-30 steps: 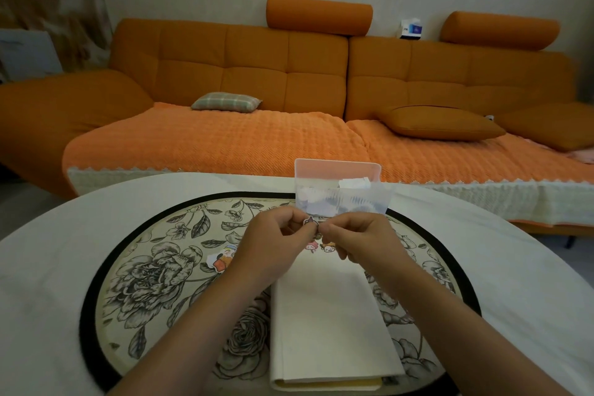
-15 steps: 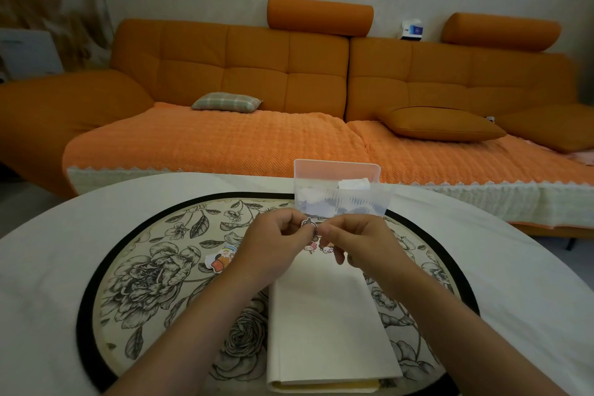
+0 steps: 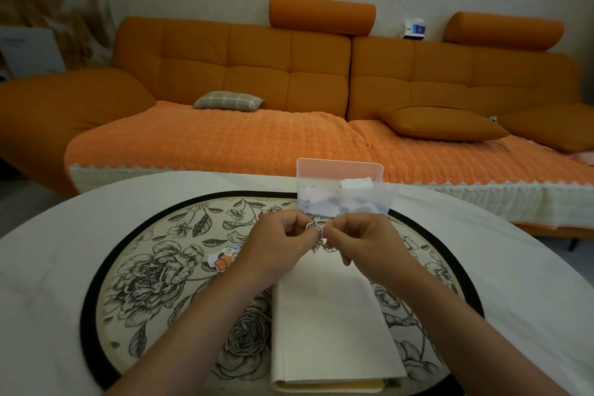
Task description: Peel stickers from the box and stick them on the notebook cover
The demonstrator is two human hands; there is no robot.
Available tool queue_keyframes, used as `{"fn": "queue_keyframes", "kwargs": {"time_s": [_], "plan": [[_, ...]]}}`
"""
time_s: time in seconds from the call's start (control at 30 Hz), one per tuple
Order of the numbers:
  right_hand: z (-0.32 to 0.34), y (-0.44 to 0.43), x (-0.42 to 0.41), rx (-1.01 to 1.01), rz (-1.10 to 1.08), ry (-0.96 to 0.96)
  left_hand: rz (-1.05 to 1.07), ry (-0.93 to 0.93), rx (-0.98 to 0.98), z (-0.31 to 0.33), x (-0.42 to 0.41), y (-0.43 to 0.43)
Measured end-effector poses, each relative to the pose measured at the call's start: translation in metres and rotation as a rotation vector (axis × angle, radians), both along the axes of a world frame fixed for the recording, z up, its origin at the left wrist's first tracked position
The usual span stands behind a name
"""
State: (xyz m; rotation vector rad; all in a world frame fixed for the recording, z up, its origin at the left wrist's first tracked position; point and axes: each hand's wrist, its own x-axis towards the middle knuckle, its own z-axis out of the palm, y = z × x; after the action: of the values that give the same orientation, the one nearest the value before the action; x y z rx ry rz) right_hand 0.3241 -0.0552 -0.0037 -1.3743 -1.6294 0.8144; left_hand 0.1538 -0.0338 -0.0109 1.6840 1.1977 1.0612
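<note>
A round white table point(image 3: 48, 267) bears a circular panel printed with grey flowers and ringed in black point(image 3: 144, 286). On that panel a closed cream notebook point(image 3: 331, 325) lies flat at the near side. A translucent plastic box point(image 3: 345, 201) with a raised pink lid stands at the panel's far edge, just beyond the notebook. A loose cartoon sticker point(image 3: 225, 259) lies left of the notebook.
</note>
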Motion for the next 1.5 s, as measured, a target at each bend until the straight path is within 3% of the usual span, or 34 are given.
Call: {"fn": "queue_keyframes", "kwargs": {"time_s": [0.3, 0.57, 0.77, 1.1, 1.33, 1.5], "plan": [[-0.003, -0.001, -0.001, 0.152, -0.038, -0.286, 0.011, 0.09, 0.058, -0.009, -0.001, 0.003], [0.001, -0.003, -0.002, 0.038, -0.027, -0.041, 0.036, 0.022, 0.034, -0.009, 0.0, 0.004], [-0.002, -0.001, -0.002, 0.055, -0.095, -0.053, 0.235, 0.256, 0.399, -0.011, 0.002, -0.003], [-0.008, 0.002, -0.004, 0.171, -0.137, -0.316, 0.143, 0.111, 0.099, -0.014, 0.005, -0.001], [-0.002, -0.003, -0.009, 0.209, -0.136, -0.403, 0.116, 0.125, 0.091, -0.018, 0.005, 0.002], [-0.002, -0.003, -0.011, 0.175, -0.139, -0.335, 0.063, 0.14, 0.1, -0.019, 0.004, 0.003]]}}
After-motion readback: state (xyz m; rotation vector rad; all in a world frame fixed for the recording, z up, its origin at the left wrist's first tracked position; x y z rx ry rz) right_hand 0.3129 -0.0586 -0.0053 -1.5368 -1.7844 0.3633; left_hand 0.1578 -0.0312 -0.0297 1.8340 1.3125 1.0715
